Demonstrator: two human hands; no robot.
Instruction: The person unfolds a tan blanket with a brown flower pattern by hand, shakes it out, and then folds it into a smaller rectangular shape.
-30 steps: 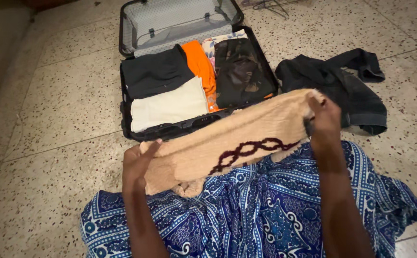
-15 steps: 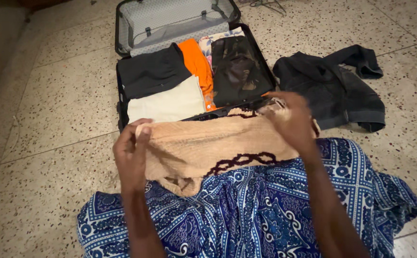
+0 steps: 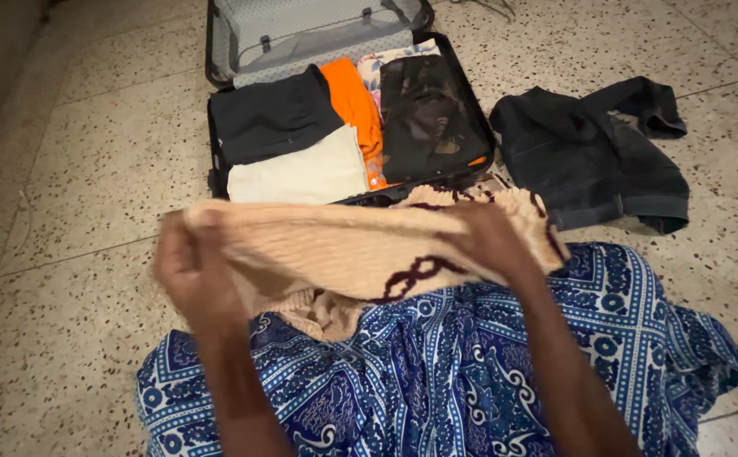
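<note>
- Hands: left hand [image 3: 189, 269] and right hand [image 3: 485, 239] both closed on beige knit sweater [image 3: 343, 250], held over blue patterned skirt [image 3: 470, 372].
- Open suitcase [image 3: 216, 161] beyond, packed; dark jacket [image 3: 593, 152] on floor.
- Sweater hides suitcase's near edge.

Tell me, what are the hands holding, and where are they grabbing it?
Both hold a beige knitted sweater with a dark braided pattern. The left hand grips its left end; the right hand grips it near the right end.

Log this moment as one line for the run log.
left hand: grips beige sweater | right hand: grips sweater | open suitcase: folded clothes | dark jacket: floor
</note>
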